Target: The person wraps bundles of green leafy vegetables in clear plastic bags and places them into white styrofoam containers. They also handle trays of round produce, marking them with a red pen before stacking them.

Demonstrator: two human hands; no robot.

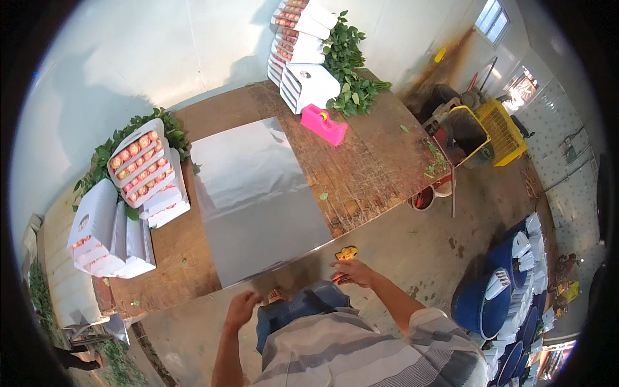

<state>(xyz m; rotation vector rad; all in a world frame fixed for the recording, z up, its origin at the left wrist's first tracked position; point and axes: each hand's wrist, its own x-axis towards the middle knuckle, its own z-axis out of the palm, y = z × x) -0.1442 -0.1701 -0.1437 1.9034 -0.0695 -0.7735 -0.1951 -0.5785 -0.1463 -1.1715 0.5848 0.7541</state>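
Note:
My left hand [243, 308] hangs in the air just off the front edge of the table, fingers loosely curled, with nothing visible in it. To its right, my right hand [357, 274] is also off the table edge, its fingers bent and apart, and I see nothing held. Before me a silvery plastic sheet [261, 208] lies flat on the worn wooden table [362, 179], reaching its front edge. Beyond it stands a pink tape dispenser [324, 125]. Rose bouquets in white corrugated wrap [142, 162] are stacked at the left; more wrapped bouquets [309, 87] are piled at the back.
Green leafy stems [358, 92] stick out from the back pile. A yellow crate [505, 133] stands past the table's right end, near a bucket [421, 198]. Blue tubs [481, 305] with wrapped bunches line the floor at right. A yellow-orange scrap [346, 252] lies on the floor.

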